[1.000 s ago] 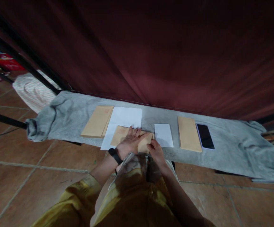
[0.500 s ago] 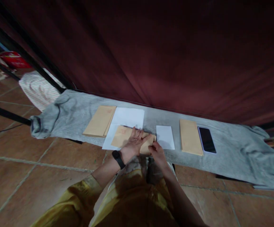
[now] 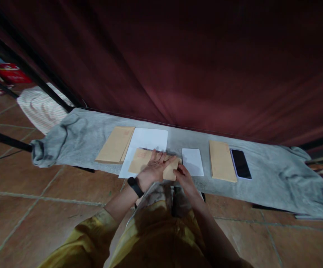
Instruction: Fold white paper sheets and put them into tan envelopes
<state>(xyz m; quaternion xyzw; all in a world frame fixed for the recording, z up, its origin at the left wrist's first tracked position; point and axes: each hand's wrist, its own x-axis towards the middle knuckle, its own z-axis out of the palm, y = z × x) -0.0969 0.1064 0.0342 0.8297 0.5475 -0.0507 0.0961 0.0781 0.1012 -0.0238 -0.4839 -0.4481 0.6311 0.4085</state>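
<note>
A brown envelope (image 3: 139,159) with red print lies crosswise in front of me, partly over white paper sheets (image 3: 150,137). My left hand (image 3: 155,169), with a black band on its wrist, rests flat on the envelope with its fingers spread. At the envelope's right end, my right hand (image 3: 184,177) has its fingers bent around the edge, thumb on the near side, pinching it. The left palm covers the envelope's middle. A small white folded paper (image 3: 192,162) lies just right of the right hand.
A stack of brown envelopes (image 3: 115,144) lies left of the sheets. Further right are another brown envelope pile (image 3: 222,160) and a phone (image 3: 241,163). Everything lies on a narrow bench under grey cloth (image 3: 273,175). A dark red curtain (image 3: 178,67) hangs behind; black metal bars (image 3: 6,139) stand left.
The view has shifted slightly, moving the bench items a little left. My right fingers have slid along the envelope's right end, where the flap now looks flatter. The left hand stays pressed on it.
</note>
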